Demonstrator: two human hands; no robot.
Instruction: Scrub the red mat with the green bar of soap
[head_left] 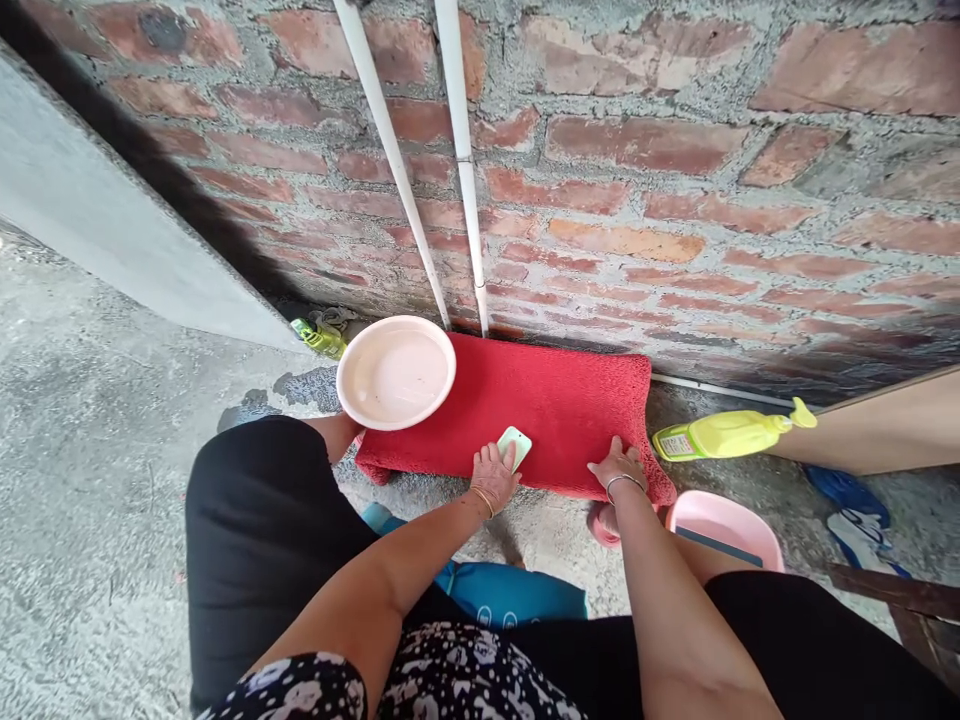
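A red textured mat or cloth [551, 410] lies spread over a low support against the wall, its edges hanging down. Near its front middle, my left hand [493, 474] grips a small pale green rounded block [516, 448], pressed onto the red fabric. Its underside is hidden, so I cannot tell whether it is a brush or a soap bar. My right hand [621, 466] rests on the right end of the fabric with fingers apart and nothing in them. A pale pink basin [396, 372], seemingly with some water in it, stands on the left end.
On the right lies a yellow spray bottle [735, 434], with a pink tub [724, 515] nearer me. A yellow-green bottle [321, 340] is behind the basin at left. White pipes [465, 165] run down the brick wall [622, 145]. Blue-and-white shoes [859, 520] lie at far right.
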